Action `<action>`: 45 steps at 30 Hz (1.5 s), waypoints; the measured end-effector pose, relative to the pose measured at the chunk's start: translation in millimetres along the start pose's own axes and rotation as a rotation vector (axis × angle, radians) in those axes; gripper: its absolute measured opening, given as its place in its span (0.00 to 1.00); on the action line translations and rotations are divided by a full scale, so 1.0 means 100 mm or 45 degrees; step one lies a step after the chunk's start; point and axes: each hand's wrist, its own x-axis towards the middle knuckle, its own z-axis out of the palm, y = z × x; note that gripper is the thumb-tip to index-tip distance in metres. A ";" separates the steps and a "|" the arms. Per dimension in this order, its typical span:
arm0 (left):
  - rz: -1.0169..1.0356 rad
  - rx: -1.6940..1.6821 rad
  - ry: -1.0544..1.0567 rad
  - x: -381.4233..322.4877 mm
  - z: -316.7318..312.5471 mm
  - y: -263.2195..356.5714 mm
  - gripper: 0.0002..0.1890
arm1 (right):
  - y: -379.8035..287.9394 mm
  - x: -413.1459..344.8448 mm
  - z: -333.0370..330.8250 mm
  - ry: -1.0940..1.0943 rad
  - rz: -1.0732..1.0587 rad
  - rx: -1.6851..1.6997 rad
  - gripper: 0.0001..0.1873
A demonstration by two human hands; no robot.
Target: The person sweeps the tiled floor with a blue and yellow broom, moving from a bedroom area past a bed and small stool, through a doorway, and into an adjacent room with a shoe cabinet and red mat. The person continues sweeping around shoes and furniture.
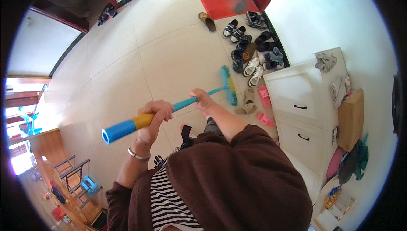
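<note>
Both hands hold the long handle of a broom, blue and yellow at its top end and teal further down. My left hand is wrapped round the handle near the yellow part, with a silver bangle on that wrist. Further down the handle, my right hand grips the teal section. The broom head, teal and yellow with bristles, is at the tiled floor, just left of white sneakers and beige slippers. The bristles look slightly blurred.
Several shoes line the wall at the right, beside a white cabinet. A brown slipper lies near the red mat by the door. Pink slippers sit by the cabinet. A black metal frame and blue stool stand lower left.
</note>
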 end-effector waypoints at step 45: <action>0.417 0.294 0.014 0.65 -0.24 0.49 0.09 | -0.45 1.39 0.10 -0.443 -0.246 0.297 0.06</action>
